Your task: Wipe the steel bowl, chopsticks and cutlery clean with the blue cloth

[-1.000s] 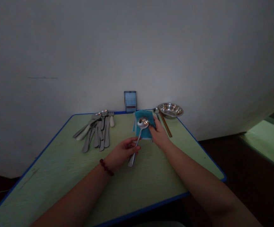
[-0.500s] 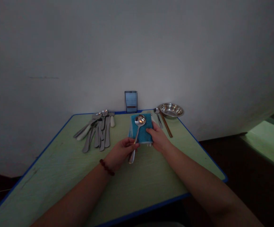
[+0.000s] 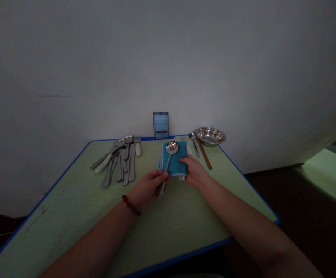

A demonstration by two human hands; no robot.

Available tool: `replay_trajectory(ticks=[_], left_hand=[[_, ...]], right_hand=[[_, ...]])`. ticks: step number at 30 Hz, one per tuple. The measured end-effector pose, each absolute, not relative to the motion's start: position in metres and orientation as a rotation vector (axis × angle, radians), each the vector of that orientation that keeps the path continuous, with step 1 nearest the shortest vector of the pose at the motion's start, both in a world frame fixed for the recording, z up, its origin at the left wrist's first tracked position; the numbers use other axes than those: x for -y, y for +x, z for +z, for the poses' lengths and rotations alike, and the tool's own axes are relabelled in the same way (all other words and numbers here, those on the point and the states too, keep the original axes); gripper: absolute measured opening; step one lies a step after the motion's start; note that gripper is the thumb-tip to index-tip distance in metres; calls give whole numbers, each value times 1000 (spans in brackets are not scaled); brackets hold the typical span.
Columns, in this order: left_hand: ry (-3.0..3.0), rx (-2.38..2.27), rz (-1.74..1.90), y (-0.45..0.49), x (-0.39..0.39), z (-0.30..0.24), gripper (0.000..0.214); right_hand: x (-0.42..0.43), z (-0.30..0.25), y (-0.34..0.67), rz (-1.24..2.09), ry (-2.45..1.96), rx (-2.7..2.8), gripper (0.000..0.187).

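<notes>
My left hand (image 3: 147,189), with a dark bead bracelet on its wrist, is closed around the handle of a metal spoon (image 3: 169,152). The spoon's round bowl rests on a folded teal cloth (image 3: 175,164) near the middle back of the green table (image 3: 78,216). On the right, my right hand (image 3: 195,173) grips the cloth's near right edge, thumb on top.
Several grey pieces of cutlery (image 3: 120,162) lie fanned out at the back left. A steel bowl (image 3: 210,136) sits at the back right corner, with a small spoon (image 3: 194,143) and brown chopsticks (image 3: 204,154) beside it. A small blurred card (image 3: 160,125) leans on the wall.
The spoon and cloth have shifted slightly left and toward me. The cloth now lies flatter and squarer under the spoon bowl, and my right hand has slid to its near right edge.
</notes>
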State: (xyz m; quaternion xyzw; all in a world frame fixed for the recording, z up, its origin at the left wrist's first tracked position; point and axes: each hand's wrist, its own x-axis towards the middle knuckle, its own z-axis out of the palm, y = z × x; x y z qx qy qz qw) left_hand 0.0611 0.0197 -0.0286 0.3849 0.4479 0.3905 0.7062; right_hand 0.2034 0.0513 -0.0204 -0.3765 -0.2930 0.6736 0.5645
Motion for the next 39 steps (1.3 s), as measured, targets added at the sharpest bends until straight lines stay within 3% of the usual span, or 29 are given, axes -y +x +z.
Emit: replay_trajectory(ticks=[9,16,28,39], left_hand=[[808,-951,868,60,-20,-27,15],[801,-827,810,59,-13,-17,34],[981,-992,846,63,-17,-27,31],[975,-988,874,63,-18,-30,40]], right_hand=[[-56,-27,204,1587,-908,624,26],[-60,-26,206,1568,-912,563,21],[-55,-26,202,1389,-898,747,30],[-52,-22,201,1495,-856,683,36]])
